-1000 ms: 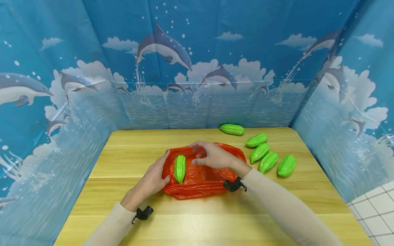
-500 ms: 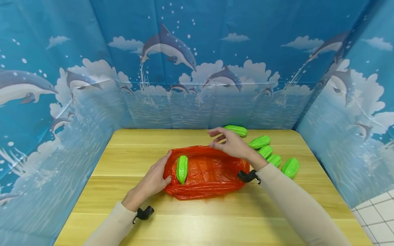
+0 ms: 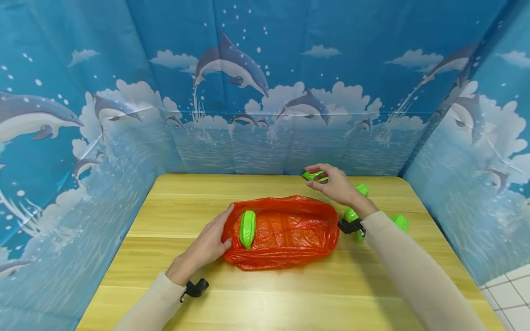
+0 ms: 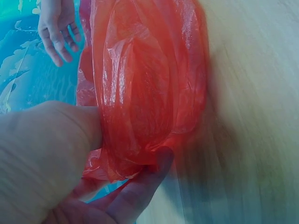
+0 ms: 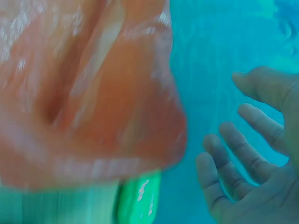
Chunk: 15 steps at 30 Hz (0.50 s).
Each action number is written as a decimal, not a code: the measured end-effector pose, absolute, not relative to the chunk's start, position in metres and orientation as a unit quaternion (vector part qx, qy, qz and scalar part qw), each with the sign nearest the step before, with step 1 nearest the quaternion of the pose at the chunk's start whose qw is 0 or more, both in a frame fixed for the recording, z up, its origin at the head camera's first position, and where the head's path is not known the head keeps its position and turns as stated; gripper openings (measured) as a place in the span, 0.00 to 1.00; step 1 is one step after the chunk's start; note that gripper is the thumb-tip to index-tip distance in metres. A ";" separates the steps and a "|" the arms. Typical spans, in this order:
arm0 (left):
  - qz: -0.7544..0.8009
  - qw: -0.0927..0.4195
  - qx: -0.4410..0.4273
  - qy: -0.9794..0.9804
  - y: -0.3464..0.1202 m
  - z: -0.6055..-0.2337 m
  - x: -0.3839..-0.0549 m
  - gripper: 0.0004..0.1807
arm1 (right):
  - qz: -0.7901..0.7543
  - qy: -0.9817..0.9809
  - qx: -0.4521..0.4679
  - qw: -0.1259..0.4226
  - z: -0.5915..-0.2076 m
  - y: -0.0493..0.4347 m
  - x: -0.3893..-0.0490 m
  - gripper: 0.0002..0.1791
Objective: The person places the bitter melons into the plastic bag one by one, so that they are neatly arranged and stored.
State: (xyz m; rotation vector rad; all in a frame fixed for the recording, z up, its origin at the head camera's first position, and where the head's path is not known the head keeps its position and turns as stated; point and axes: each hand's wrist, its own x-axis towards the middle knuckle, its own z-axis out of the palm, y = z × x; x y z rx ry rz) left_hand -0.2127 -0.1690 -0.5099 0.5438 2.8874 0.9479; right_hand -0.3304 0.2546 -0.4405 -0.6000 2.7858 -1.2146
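A red plastic bag lies on the table with its wide mouth facing up. Inside, near its left end, rests a ribbed green star fruit. My left hand holds the bag's left end, fingers and thumb around the edge; in the left wrist view, the fingers bend under the red film. Beyond the bag's back right corner, my right hand is in the air with relaxed, spread fingers and an empty palm. It overlaps another star fruit at the table's back edge, hiding part of it.
More green star fruits, partly hidden by my right forearm, lie right of the bag; one of them is farthest right. A curtain with dolphins encloses the wooden table at the back and sides. Each wrist carries a black camera.
My right hand has moved out from over the bag, rightward and back toward the rear star fruit. The left hand keeps its hold on the bag. The head view has shifted slightly.
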 end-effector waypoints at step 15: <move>0.306 0.038 0.188 0.933 -0.170 -0.509 -0.216 0.56 | -0.369 0.918 -0.141 0.023 -0.470 0.296 -0.357 0.33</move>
